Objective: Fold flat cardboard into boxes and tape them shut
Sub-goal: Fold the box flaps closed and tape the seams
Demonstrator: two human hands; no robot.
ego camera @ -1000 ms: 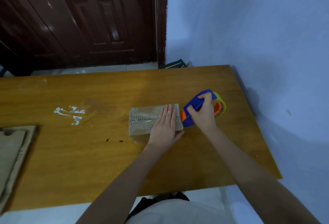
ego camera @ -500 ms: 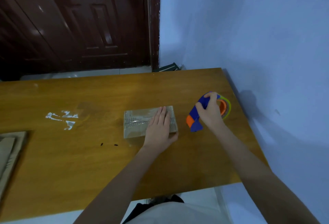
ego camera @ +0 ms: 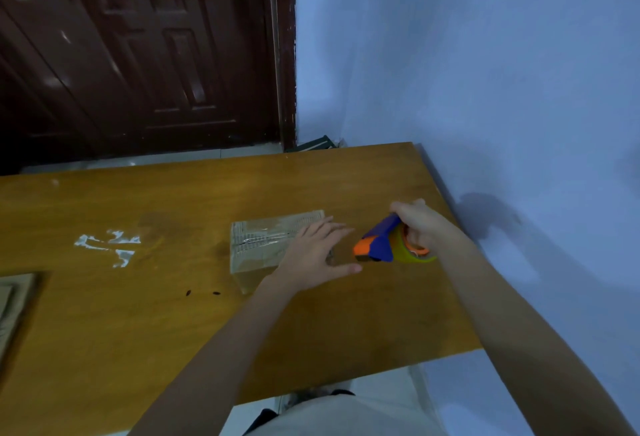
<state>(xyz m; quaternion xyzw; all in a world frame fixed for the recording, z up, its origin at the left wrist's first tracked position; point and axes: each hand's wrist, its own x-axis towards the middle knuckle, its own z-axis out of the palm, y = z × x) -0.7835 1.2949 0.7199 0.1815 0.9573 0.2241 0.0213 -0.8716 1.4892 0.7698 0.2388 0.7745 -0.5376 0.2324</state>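
A small brown cardboard box (ego camera: pixel 263 245) sits near the middle of the wooden table (ego camera: pixel 138 325), with clear tape along its top. My left hand (ego camera: pixel 317 255) lies flat with straight fingers over the box's right end, thumb spread toward the dispenser. My right hand (ego camera: pixel 420 224) grips a blue, orange and yellow tape dispenser (ego camera: pixel 381 245) just right of the box, its orange nose pointing left, clear of the cardboard.
Flat cardboard sheets (ego camera: pixel 14 311) lie at the table's left edge. White tape scraps (ego camera: pixel 107 245) stick to the tabletop left of the box. A blue wall (ego camera: pixel 485 89) runs along the table's right side, and a dark wooden door (ego camera: pixel 138 55) stands behind.
My right hand has pulled the tape dispenser away from the box's right end and tipped it. My left hand has stayed on the box, with the thumb now spread out.
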